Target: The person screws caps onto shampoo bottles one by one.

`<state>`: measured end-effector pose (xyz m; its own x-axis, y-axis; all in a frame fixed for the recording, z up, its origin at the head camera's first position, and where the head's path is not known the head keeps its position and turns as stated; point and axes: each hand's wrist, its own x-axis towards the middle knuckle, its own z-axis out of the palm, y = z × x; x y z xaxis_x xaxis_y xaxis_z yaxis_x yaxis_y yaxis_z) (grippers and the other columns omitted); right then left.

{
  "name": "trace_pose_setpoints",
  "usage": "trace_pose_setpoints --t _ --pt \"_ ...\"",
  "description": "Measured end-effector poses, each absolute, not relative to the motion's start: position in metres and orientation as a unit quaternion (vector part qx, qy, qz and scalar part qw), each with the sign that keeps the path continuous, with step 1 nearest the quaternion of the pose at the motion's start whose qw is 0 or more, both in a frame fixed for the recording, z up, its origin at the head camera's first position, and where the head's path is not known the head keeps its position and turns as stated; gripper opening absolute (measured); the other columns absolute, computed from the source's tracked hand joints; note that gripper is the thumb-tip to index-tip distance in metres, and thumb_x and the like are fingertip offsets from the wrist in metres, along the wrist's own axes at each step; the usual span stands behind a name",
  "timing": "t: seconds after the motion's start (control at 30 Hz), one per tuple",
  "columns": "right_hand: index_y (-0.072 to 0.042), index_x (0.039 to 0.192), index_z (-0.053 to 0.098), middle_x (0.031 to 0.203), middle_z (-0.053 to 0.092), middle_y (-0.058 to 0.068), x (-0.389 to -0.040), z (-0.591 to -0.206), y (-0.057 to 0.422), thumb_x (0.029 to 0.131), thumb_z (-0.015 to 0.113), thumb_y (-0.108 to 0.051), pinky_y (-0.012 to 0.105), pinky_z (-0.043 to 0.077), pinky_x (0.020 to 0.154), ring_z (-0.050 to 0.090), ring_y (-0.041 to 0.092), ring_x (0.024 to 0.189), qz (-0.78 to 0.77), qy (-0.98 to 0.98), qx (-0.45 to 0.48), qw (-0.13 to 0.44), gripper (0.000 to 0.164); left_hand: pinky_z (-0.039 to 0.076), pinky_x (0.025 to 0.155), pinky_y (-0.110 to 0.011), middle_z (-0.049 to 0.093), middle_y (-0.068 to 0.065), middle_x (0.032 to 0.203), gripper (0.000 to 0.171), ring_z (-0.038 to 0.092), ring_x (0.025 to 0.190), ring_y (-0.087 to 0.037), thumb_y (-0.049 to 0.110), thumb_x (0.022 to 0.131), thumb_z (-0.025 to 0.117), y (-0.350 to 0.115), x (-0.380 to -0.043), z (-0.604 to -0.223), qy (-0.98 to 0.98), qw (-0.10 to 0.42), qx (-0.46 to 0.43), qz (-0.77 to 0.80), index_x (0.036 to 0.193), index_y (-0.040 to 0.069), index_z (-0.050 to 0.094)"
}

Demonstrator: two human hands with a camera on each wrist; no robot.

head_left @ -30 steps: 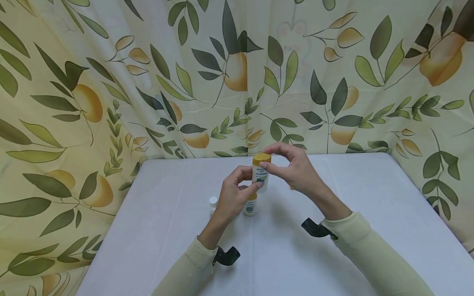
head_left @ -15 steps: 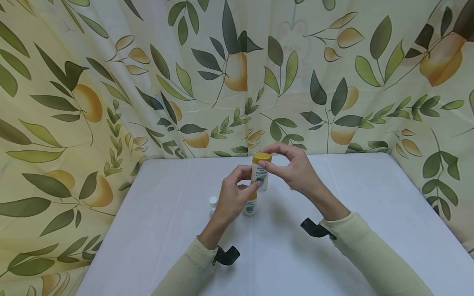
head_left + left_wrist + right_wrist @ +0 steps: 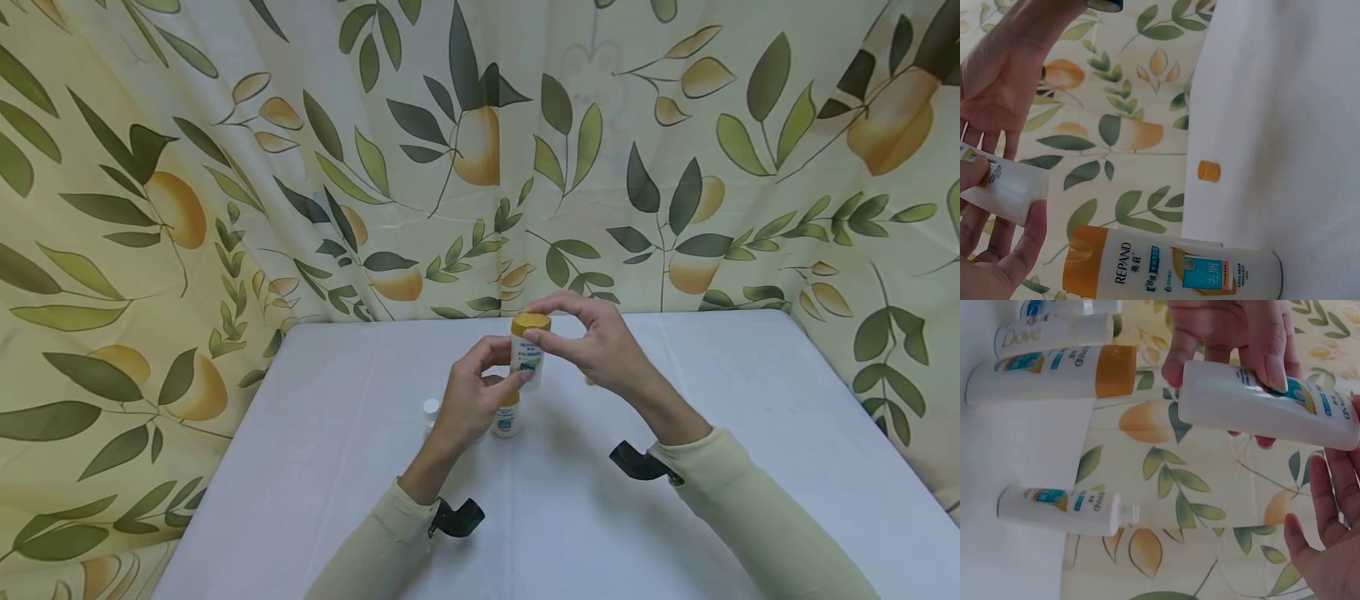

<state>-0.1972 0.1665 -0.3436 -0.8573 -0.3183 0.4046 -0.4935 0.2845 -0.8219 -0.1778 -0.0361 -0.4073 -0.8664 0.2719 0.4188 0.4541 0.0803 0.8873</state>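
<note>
A white shampoo bottle with an orange cap (image 3: pixel 531 320) is held upright above the table in both hands. My left hand (image 3: pixel 480 387) grips its lower body, thumb across the label, as the right wrist view shows on the bottle (image 3: pixel 1229 403). With thumb and forefinger, my right hand (image 3: pixel 607 350) pinches it at the cap. Just below in the head view stands a second orange-capped shampoo bottle (image 3: pixel 507 419), labelled REPAND. In the right wrist view, a similar bottle (image 3: pixel 1060 509) stands with its neck bare. A loose orange cap (image 3: pixel 1209 170) sits on the table.
White-capped bottles stand to the left, among them a Dove bottle (image 3: pixel 1054 334), partly hidden behind my left hand in the head view. A white cloth covers the table (image 3: pixel 360 467). Behind it hangs a curtain (image 3: pixel 315 167) printed with leaves and fruit.
Both hands keep hold of the bottle in nearly the same place. It rose very slightly, then came back down a little with my right hand.
</note>
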Motion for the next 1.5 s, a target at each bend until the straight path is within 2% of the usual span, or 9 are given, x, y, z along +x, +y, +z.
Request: trace_pose_setpoints --t 0.3,0.87,1.2,1.5 --pt "-0.010 0.111 0.075 0.112 0.071 0.005 -0.198 -0.347 0.162 0.089 0.080 -0.013 0.062 0.031 0.112 0.054 0.019 0.116 0.542 -0.797 0.239 0.120 0.023 0.062 0.078 -0.029 0.068 -0.007 0.120 0.036 0.067 0.103 -0.020 0.004 0.091 0.076 -0.034 -0.176 -0.405 -0.739 0.098 -0.243 -0.621 0.124 0.008 0.062" --pt "-0.020 0.111 0.076 0.113 0.070 -0.005 -0.199 -0.344 0.170 0.089 0.080 -0.014 0.056 0.033 0.115 0.058 0.014 0.117 0.529 -0.790 0.299 0.075 0.024 0.062 0.083 -0.030 0.067 -0.006 0.122 0.042 0.067 0.109 -0.021 0.003 0.090 0.076 -0.039 -0.179 -0.407 -0.735 0.044 -0.244 -0.631 0.128 0.010 0.061" --pt "-0.018 0.117 0.073 0.117 0.070 -0.004 -0.197 -0.345 0.176 0.091 0.079 -0.017 0.061 0.033 0.115 0.056 0.015 0.123 0.527 -0.804 0.267 0.061 0.027 0.062 0.078 -0.030 0.066 -0.005 0.118 0.043 0.065 0.109 -0.020 0.006 0.089 0.077 -0.037 -0.179 -0.402 -0.746 0.029 -0.235 -0.622 0.129 0.012 0.060" --pt "-0.017 0.116 0.073 0.115 0.070 -0.004 -0.194 -0.346 0.177 0.090 0.079 -0.016 0.061 0.034 0.113 0.056 0.015 0.120 0.514 -0.811 0.269 0.068 0.027 0.059 0.092 -0.029 0.066 -0.005 0.121 0.043 0.065 0.109 -0.020 0.004 0.089 0.078 -0.034 -0.180 -0.401 -0.763 0.019 -0.228 -0.605 0.128 0.010 0.060"
